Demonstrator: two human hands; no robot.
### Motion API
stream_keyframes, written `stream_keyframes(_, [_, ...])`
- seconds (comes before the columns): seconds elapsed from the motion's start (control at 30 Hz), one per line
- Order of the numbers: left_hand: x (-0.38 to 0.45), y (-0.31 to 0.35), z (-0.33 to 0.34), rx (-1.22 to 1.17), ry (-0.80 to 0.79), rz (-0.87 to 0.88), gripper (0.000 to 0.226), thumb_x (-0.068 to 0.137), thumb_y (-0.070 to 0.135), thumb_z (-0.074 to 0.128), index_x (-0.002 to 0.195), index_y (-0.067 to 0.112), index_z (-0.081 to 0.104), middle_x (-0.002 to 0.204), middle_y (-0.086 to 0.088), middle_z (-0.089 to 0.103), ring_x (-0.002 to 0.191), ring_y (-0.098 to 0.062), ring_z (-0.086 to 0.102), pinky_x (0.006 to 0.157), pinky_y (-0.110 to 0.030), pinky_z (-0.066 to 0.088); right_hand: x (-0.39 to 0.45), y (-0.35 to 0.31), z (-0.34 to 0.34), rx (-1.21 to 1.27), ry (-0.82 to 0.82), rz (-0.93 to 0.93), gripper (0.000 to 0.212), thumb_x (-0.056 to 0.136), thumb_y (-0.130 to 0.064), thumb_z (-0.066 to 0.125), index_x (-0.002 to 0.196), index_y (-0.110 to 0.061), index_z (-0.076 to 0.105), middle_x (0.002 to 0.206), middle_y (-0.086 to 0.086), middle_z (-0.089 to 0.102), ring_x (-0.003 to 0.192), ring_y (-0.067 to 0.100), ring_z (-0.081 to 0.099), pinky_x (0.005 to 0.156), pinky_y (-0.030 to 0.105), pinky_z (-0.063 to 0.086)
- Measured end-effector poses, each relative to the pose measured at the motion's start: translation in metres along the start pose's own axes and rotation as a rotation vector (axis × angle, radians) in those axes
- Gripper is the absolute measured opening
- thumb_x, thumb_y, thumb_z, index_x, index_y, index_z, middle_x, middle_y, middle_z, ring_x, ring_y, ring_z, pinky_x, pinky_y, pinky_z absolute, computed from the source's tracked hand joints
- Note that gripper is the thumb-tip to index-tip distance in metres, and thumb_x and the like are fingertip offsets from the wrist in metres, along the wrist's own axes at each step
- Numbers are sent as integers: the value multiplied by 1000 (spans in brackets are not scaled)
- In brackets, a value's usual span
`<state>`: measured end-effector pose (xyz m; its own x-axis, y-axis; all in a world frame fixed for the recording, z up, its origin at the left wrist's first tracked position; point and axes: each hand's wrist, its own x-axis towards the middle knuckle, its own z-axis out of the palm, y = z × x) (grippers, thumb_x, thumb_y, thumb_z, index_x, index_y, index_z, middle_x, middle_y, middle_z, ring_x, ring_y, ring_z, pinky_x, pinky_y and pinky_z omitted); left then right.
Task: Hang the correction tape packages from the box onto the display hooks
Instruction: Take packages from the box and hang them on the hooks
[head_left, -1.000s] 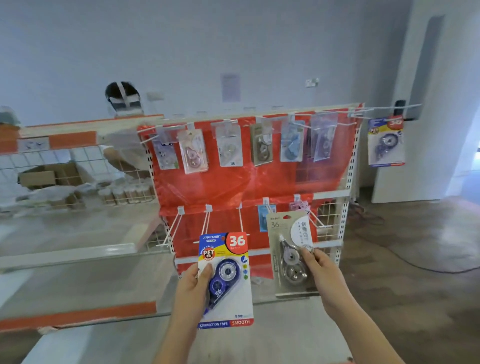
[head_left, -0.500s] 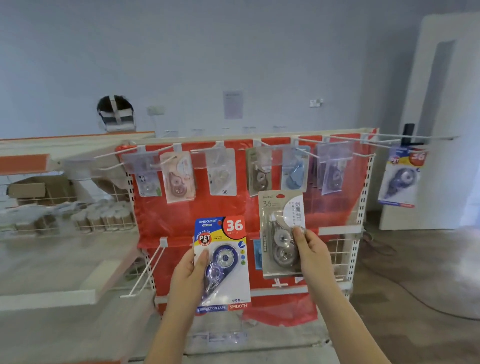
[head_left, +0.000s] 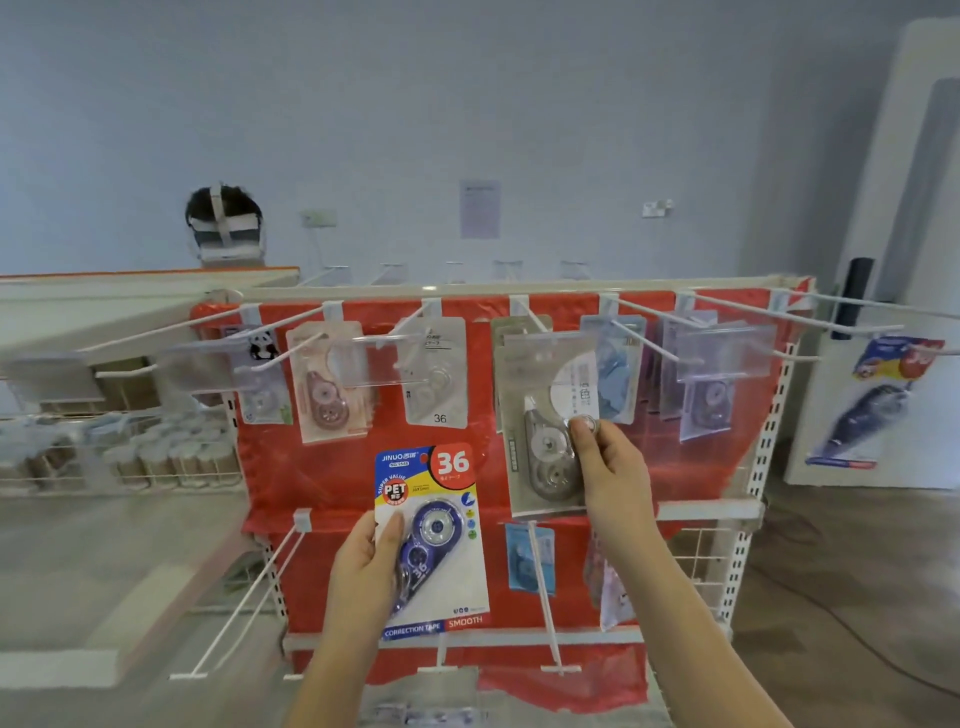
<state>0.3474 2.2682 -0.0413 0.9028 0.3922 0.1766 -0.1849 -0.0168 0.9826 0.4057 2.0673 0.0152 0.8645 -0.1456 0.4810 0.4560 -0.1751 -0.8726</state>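
My left hand (head_left: 366, 558) grips a blue, yellow and red correction tape package (head_left: 431, 540) marked 36, upright in front of the red display panel (head_left: 322, 467). My right hand (head_left: 610, 475) pinches a grey correction tape package (head_left: 543, 431) by its right edge and holds its top against the fourth upper hook (head_left: 530, 314), in front of a similar grey pack hanging there. Other packages hang on the upper row: a panda one (head_left: 262, 379), a pink one (head_left: 327, 382), a clear one (head_left: 436, 382), a blue one (head_left: 615, 384). The box is not in view.
Long white hooks (head_left: 244, 592) jut out from the lower row, one (head_left: 543, 597) just below my right hand. A blue package (head_left: 872, 405) hangs on the far right hook. A wire basket of rolls (head_left: 150, 457) sits left. A person's head with a headset (head_left: 224, 226) shows behind the rack.
Both hands have risen toward the upper row. The grey package moved up and right to the fourth upper hook; the blue package rose less. The view tilted and came closer.
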Motion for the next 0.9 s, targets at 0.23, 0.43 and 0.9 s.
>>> stream_keyframes(0.23, [9, -4, -3, 2, 5, -29, 15, 98, 24, 49, 95, 20, 64, 78, 8, 75, 66, -7, 71, 49, -17, 50, 1, 20, 3, -24, 17, 18, 30, 98, -27, 47, 85, -2, 58, 81, 15, 63, 69, 17, 53, 60, 22, 43])
stream_keyframes(0.43, [17, -17, -10, -11, 10, -92, 16, 97, 23, 51, 95, 18, 66, 86, -1, 75, 78, -19, 72, 65, -33, 53, 45, 41, 29, -51, 16, 134, 36, 99, -33, 45, 87, -1, 58, 86, 13, 64, 77, 18, 57, 65, 29, 46])
stream_keyframes(0.9, [35, -20, -15, 5, -4, -134, 13, 95, 18, 52, 97, 17, 65, 86, -3, 76, 75, -17, 72, 61, -27, 54, 134, 66, 60, -221, -66, 257, 40, 98, -42, 43, 115, -7, 53, 94, 13, 55, 84, 24, 52, 72, 33, 41])
